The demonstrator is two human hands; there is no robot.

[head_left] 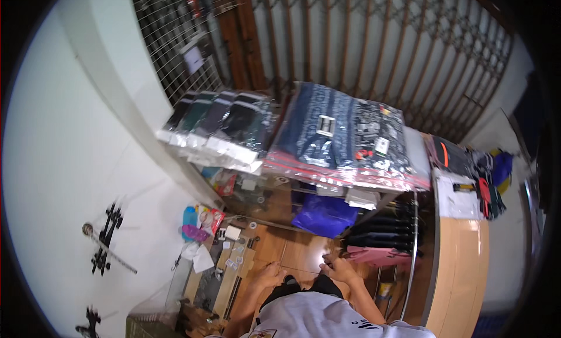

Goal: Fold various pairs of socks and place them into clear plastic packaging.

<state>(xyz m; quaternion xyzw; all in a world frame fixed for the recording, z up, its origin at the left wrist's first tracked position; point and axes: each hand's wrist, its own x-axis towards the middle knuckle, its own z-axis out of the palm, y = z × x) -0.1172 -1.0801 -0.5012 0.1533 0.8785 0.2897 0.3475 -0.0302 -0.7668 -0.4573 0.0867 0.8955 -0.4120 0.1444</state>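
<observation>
Low in front of my body, my left hand (271,275) hangs over the tiled floor with loosely bent fingers and nothing visible in it. At a similar height, my right hand (339,269) is also loosely curled, with no object seen in it. Close to the right hand hang folded pink garments (374,255) and dark garments (381,232) on a rack. Ahead lies a row of clear plastic bags of folded clothing: patterned blue and black pieces (326,129) in the middle, and dark garments with white bands (225,118) to the left. A blue plastic bag (325,215) sits beneath.
A brown folding metal gate (350,39) stands behind the bagged clothes. Along the right runs a wooden counter (460,259) beside a metal rail (414,259). A glass-topped case (212,281) with small items is at left. Black brackets (105,241) are mounted on the white wall.
</observation>
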